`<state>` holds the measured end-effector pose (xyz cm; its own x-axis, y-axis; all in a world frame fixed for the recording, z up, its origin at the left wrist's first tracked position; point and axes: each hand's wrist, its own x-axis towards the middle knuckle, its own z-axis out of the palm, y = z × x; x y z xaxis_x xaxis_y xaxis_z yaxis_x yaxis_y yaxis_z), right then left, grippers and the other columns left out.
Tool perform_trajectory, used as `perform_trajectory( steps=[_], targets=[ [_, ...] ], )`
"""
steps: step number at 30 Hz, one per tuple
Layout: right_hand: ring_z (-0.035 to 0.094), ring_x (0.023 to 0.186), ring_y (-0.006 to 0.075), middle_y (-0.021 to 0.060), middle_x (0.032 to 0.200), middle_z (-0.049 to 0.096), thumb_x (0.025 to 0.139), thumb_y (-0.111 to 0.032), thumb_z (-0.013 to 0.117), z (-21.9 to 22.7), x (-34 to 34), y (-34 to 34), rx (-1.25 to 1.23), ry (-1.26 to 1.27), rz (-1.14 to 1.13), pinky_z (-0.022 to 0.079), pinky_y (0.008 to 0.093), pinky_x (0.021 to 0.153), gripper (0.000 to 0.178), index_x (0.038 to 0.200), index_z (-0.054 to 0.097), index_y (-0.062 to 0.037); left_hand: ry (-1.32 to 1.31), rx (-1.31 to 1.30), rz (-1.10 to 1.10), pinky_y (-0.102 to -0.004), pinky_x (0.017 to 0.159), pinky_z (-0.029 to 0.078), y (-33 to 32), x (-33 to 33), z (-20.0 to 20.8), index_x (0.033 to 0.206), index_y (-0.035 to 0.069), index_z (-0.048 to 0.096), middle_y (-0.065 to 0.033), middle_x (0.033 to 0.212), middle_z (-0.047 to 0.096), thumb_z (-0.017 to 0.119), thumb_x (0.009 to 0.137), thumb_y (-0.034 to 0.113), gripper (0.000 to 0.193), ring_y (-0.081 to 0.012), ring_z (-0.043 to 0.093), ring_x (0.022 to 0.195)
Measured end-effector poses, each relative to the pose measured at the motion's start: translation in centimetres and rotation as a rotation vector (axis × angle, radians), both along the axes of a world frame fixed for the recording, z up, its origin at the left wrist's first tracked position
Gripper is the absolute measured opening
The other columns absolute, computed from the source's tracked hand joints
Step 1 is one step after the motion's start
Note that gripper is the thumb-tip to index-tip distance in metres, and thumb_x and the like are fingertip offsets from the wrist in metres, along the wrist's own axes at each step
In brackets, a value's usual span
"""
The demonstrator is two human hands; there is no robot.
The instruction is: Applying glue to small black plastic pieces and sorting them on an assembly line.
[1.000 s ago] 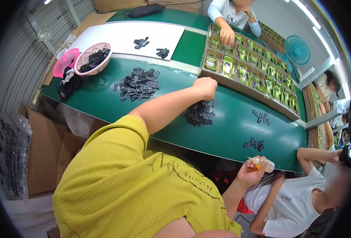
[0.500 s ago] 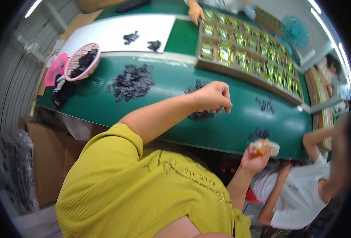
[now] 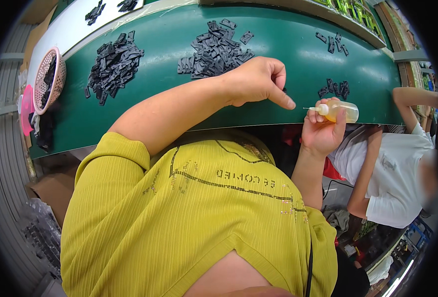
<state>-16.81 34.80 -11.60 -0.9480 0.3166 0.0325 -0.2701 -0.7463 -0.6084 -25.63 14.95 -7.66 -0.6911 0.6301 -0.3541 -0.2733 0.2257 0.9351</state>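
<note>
In my right hand is a small clear squeeze bottle of amber liquid, lying on its side in my closed fingers. Its thin needle tip points left, just short of my left thumb. My left hand is held over the near part of the green table, fingers curled in and thumb stretched toward the needle. A small dark bit shows beside that thumb; what the fingers hold is mostly hidden. Beyond my left wrist lies a heap of flat black pieces.
Another black heap lies on the green table at left, near a pink basket. Two small groups of black pieces lie at right. A box of green packages stands behind. A person in white sits close at right.
The view has tipped lower and nearer the table. My hands have come closer together, and the bottle's needle now points at my left hand.
</note>
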Motion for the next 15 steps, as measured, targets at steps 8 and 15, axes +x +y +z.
perform_trajectory(
  steps=[8,15],
  targets=[
    [0.05,0.059,0.0145,0.0142,0.086,0.063,0.089,-0.026,0.057,0.3,-0.9,-0.1,0.028,-0.024,-0.021,0.041,0.0271,0.052,0.03,0.105,0.057,-0.001,-0.02,0.057,0.015,-0.0207,0.043,0.027,0.1,0.0,-1.0,0.062,0.011,0.044,0.0038,0.058,0.045,0.083,0.066,0.013,0.039,-0.0049,0.037,0.049],
    [0.051,0.06,0.0154,0.0144,0.086,0.062,0.089,-0.026,0.058,0.5,-1.5,-0.1,0.02,-0.012,-0.026,0.041,0.0269,0.053,0.029,0.104,0.057,-0.0015,-0.126,0.137,0.143,-0.0223,0.048,0.044,0.4,0.0,-0.5,0.078,0.002,0.059,-0.0043,0.069,0.059,0.075,0.075,0.01,0.017,-0.011,0.055,0.055]
  ],
)
